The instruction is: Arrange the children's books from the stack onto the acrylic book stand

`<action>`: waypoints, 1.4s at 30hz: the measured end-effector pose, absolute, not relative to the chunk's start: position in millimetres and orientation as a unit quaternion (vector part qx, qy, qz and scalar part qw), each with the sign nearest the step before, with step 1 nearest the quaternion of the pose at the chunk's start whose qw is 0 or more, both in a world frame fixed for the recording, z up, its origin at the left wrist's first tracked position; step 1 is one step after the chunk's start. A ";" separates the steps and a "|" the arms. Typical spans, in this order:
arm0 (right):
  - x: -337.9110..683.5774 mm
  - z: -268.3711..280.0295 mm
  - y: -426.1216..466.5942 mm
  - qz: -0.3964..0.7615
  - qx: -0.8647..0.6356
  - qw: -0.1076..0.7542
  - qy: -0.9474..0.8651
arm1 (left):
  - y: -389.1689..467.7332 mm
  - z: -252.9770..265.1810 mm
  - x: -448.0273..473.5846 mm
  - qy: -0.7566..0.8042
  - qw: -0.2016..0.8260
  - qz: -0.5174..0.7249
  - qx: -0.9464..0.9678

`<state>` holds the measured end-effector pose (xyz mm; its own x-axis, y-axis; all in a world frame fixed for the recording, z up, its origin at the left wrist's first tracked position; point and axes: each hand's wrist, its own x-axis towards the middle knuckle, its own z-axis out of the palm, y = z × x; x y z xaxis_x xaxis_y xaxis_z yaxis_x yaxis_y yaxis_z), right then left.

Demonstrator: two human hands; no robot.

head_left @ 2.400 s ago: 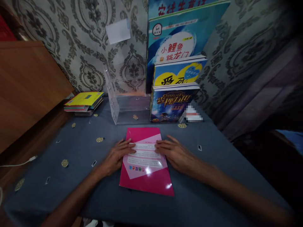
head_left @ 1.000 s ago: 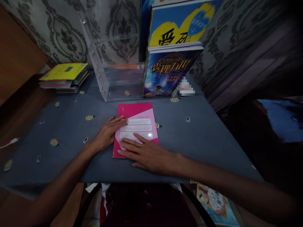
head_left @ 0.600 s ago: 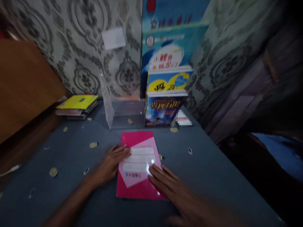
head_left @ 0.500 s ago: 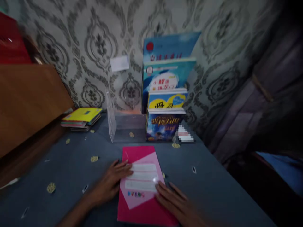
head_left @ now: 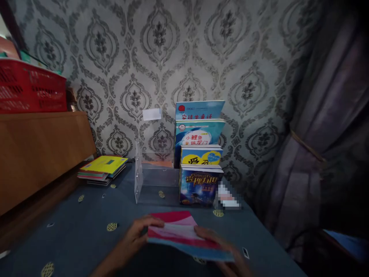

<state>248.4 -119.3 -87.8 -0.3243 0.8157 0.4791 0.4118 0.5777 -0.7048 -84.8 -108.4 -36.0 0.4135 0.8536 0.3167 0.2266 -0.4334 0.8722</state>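
A thin pink booklet (head_left: pixel 175 217) is bowed between my hands at the bottom centre, its near edge lifted off the table and showing a blue strip. My left hand (head_left: pixel 137 232) grips its left side, thumb and fingers closed on the edge. On the right side, my right hand (head_left: pixel 221 246) is closed on the booklet, some fingers hidden beneath it. Just behind stands a clear acrylic book rack (head_left: pixel 158 179). Its right part holds upright books in steps, a dark blue book (head_left: pixel 198 188) in front and taller blue books (head_left: pixel 198 132) at the back.
A stack of thin books with a yellow one on top (head_left: pixel 105 164) lies at the left rear. Beyond it are a wooden cabinet (head_left: pixel 43 154) and a red basket (head_left: pixel 31 86). A patterned wall is behind, and a tied curtain (head_left: pixel 305 150) hangs on the right.
The booklet lay flat under both hands; now they grip its sides, with its near edge raised and the sheet bent. My view has tilted upward, showing more wall.
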 end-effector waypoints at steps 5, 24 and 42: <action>217.7 -69.2 -102.0 0.287 -0.464 0.441 -0.713 | -94.8 -18.4 -66.9 0.405 0.421 0.455 0.673; 178.4 -49.7 -40.3 0.338 -0.404 0.533 -0.662 | -47.9 -19.5 -54.5 0.437 0.427 0.570 0.549; 149.2 156.4 18.8 0.169 -0.271 0.532 -0.784 | 8.8 171.5 -106.8 0.311 0.315 0.649 0.618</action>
